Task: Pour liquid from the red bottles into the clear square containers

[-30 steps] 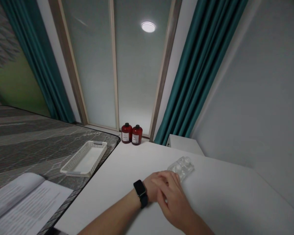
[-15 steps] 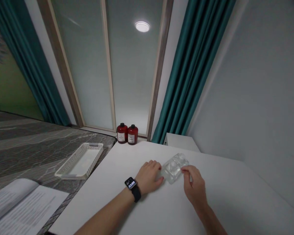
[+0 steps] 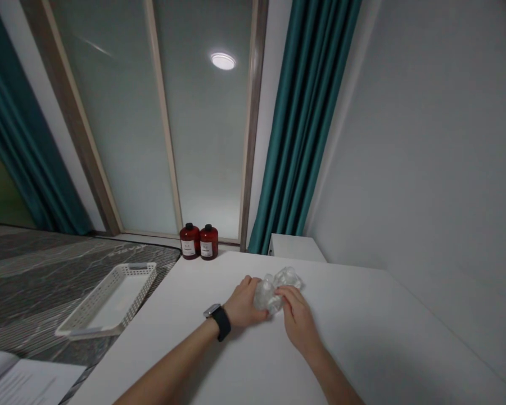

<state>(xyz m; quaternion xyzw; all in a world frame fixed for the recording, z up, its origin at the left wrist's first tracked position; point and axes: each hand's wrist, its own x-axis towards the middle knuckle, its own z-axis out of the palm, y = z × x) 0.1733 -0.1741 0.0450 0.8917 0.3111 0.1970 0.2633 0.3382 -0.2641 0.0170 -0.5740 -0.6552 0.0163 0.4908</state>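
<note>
A clear plastic package with rounded, see-through bulges [image 3: 266, 295] lies on the white table, between my two hands. It could be a lidded carton or air-cushion wrap; I cannot tell which. My left hand [image 3: 245, 304], with a black watch [image 3: 220, 319] on its wrist, grips the left side, fingers behind and thumb at the near edge. From the right, my right hand [image 3: 297, 318] pinches the package near its middle, fingertips bent over it. Part of the plastic is hidden by the right fingers, and another bulging part shows beyond them.
Two dark red bottles [image 3: 198, 242] stand at the table's far left corner. On the grey patterned surface to the left are a white plastic basket [image 3: 63, 331] and an open book [image 3: 37, 379]. A white cabinet [image 3: 297, 247] and a teal curtain [image 3: 307, 124] are beyond the table.
The view has turned right, shifting everything leftward. The plastic looked flat and rectangular before; now it is bent or bunched up. My left hand has closed around its side.
</note>
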